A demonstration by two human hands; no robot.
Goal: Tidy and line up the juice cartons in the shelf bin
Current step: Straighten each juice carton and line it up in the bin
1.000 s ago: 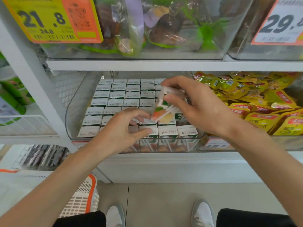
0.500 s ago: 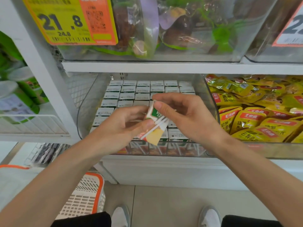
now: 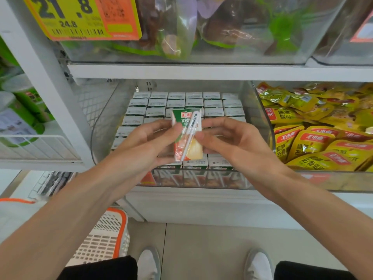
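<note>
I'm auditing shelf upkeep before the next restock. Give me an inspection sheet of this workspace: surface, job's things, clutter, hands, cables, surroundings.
Surface: white shelf board carrying a clear plastic bin.
Job's things: rows of white-topped juice cartons standing in the bin; one green, orange and white juice carton, wrapped straw facing the camera, held above the front rows.
Clutter: nothing seen.
Hands: left hand and right hand pinch the held carton from either side.
Cables: nothing seen.
Surroundings: yellow snack pouches in the neighbouring bin; yellow and orange price tag above; white and orange plastic basket low left.
</note>
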